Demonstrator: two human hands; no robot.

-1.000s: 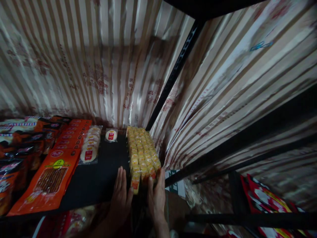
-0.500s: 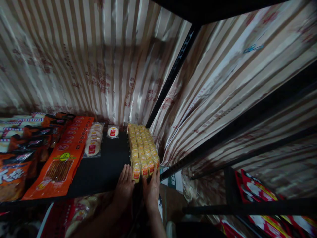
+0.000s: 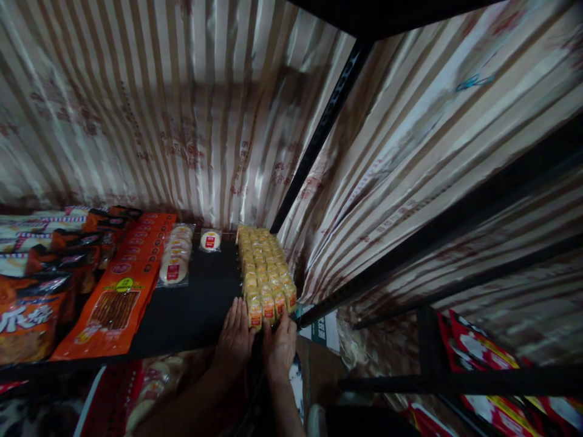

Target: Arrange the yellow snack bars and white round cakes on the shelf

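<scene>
Both hands press flat, fingers extended, against the near end of a block of small yellow snack packs (image 3: 265,273) that runs in rows along the right side of a black shelf (image 3: 195,315), its front row at the shelf's front edge. The left hand (image 3: 234,340) lies open on the shelf beside the block's left corner; the right hand (image 3: 279,343) is open against the front packs, gripping nothing. Bare shelf opens left of the block up to round cakes (image 3: 175,262) and orange packets (image 3: 122,291). A black post (image 3: 319,136) and striped curtain (image 3: 410,170) crowd the block's right side. Below the shelf, dim goods are hard to make out.
</scene>
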